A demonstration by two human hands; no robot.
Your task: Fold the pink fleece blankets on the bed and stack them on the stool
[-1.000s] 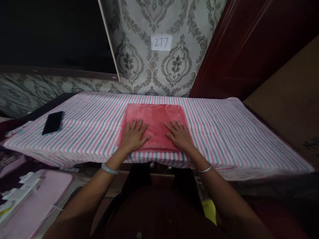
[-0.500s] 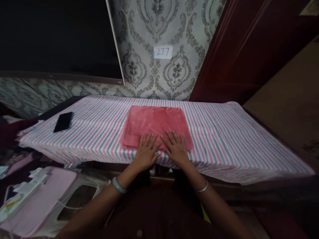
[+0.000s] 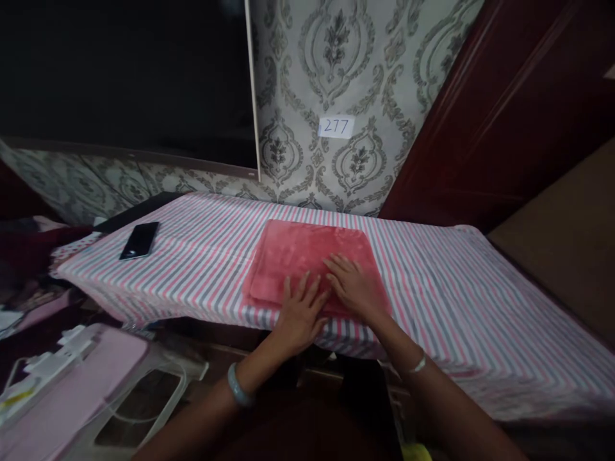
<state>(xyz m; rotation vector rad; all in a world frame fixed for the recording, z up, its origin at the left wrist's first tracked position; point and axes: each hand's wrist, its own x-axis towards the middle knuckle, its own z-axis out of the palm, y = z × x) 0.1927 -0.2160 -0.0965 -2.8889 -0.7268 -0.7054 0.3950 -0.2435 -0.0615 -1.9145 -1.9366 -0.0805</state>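
Observation:
A folded pink-red plush cloth [image 3: 298, 250] lies flat on the striped tablecloth [image 3: 206, 250], close to the table's front edge. My left hand [image 3: 300, 317] rests on the cloth's near edge with fingers spread. Farther in on the right half of the cloth, my right hand [image 3: 353, 285] lies flat, its fingers stretched toward the left. Both palms face down and neither hand grips anything. I wear a pale bangle on the left wrist and a thin band on the right.
A black phone [image 3: 139, 240] lies at the table's left end. Behind stand a large dark screen [image 3: 129, 83] and a patterned wall with a paper label [image 3: 336, 127]. A white power strip [image 3: 60, 352] sits on a pink surface [image 3: 96, 384] at lower left.
My right hand has slid farther onto the cloth, with its fingers now angled left. My left hand stays at the near edge. The camera view has tilted and shifted slightly.

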